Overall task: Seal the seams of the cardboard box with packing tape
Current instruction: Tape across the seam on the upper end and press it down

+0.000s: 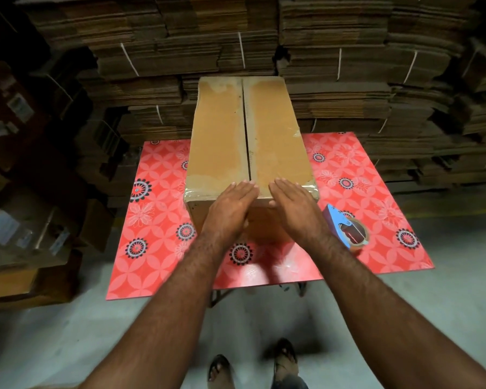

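A tall brown cardboard box [222,127] stands on the red patterned table [157,226], its two top flaps closed with a dark seam down the middle. Clear tape shines along the near top edge and at the corners. My left hand [232,207] lies flat over the near edge, left of the seam, fingers together. My right hand [295,207] lies flat beside it, right of the seam. Neither hand holds anything. A blue tape dispenser [345,231] with a brown roll rests on the table just right of my right wrist.
Stacks of flattened cardboard [348,66] tied with white string fill the wall behind the table. More cartons [26,220] stand on the floor at the left. My sandalled feet [284,357] are on the grey floor before the table.
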A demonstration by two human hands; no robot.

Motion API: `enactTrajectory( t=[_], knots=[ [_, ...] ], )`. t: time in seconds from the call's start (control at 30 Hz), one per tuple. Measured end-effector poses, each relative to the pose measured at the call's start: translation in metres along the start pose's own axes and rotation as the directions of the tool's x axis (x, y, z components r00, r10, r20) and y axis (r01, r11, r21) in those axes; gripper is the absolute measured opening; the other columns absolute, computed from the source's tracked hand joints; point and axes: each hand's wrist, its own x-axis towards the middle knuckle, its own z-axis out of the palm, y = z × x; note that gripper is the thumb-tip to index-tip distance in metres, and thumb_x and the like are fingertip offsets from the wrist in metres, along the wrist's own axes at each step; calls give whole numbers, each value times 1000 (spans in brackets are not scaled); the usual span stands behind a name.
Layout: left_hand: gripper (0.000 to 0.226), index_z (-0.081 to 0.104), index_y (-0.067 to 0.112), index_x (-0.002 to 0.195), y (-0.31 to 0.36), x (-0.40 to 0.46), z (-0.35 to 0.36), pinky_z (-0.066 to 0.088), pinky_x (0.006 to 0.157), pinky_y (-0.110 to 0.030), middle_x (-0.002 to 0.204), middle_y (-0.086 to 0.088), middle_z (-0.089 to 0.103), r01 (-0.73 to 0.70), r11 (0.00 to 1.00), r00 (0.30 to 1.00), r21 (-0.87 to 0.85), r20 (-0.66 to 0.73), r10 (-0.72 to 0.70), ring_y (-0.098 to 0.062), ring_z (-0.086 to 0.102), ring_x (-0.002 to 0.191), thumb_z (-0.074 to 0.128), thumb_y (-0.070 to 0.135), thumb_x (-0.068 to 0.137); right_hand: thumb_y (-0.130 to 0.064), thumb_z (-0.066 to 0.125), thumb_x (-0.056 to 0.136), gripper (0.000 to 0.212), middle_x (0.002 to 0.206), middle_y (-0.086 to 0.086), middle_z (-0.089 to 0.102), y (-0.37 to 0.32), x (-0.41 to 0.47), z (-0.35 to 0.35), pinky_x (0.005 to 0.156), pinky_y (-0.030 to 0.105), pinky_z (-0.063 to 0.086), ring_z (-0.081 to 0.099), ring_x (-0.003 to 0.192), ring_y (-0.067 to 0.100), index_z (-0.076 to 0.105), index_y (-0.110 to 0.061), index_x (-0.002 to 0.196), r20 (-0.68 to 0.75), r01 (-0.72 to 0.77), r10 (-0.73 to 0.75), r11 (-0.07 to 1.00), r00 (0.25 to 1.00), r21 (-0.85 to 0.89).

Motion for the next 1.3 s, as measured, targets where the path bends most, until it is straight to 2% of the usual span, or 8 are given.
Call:
enactTrajectory(
  t=[0.13,0.37,0.6,0.73,0.83,1.0,1.17,1.3],
  knots=[
    [42,67,6,123,18,7,13,42,110,-44,131,-13,66,31,999,996,15,-86,-30,-28,60,124,41,23,95,-21,47,91,45,132,18,63,14,-5,7,107,41,39,60,124,33,63,-1,127,-92,28,-31,999,995,-30],
    [45,62,7,133,10,-4,39,35,115,-44,142,-10,58,-14,989,960,150,-276,55,-27,51,135,68,2,89,-16,65,94,42,141,10,59,27,-17,25,108,44,40,52,133,28,60,-8,135,-221,120,-120,993,968,-13],
    [32,68,10,125,48,14,50,36,114,-44,132,-7,66,104,992,950,72,-302,-78,-26,57,129,53,20,99,-30,44,106,40,130,14,65,48,-20,13,105,44,43,60,124,30,69,-4,123,-342,14,25,994,939,111],
    [51,54,11,142,43,4,55,30,118,-43,149,-5,52,56,987,963,152,-270,-13,-25,43,141,57,0,92,-23,54,102,33,132,13,64,60,-23,20,106,46,44,58,127,30,67,-4,126,-327,136,-93,984,941,112],
    [43,60,10,136,50,6,51,30,118,-43,144,-5,57,103,988,955,115,-291,-65,-24,47,138,60,14,94,-22,60,99,34,132,13,64,70,-25,17,109,45,43,57,129,29,67,-3,126,-311,170,-114,972,944,160],
    [31,71,12,120,68,25,64,33,115,-46,129,-3,68,187,976,910,109,-392,-130,-24,57,129,55,30,101,-8,67,95,39,142,17,56,78,-29,22,111,46,42,49,136,31,61,0,133,-288,83,-8,966,958,247],
    [63,51,10,145,77,11,68,24,120,-51,153,-5,47,218,953,934,210,-328,-141,-26,36,146,62,0,84,19,55,85,73,161,12,30,75,-44,12,119,24,25,26,150,21,38,-4,152,-156,23,30,944,987,328],
    [60,56,3,138,101,31,62,30,118,-47,148,-13,52,66,996,977,51,-207,-54,-27,45,141,48,9,79,13,47,79,85,163,17,22,59,-47,-1,119,25,25,27,149,25,17,-2,157,-28,-152,207,797,978,585]
  ],
)
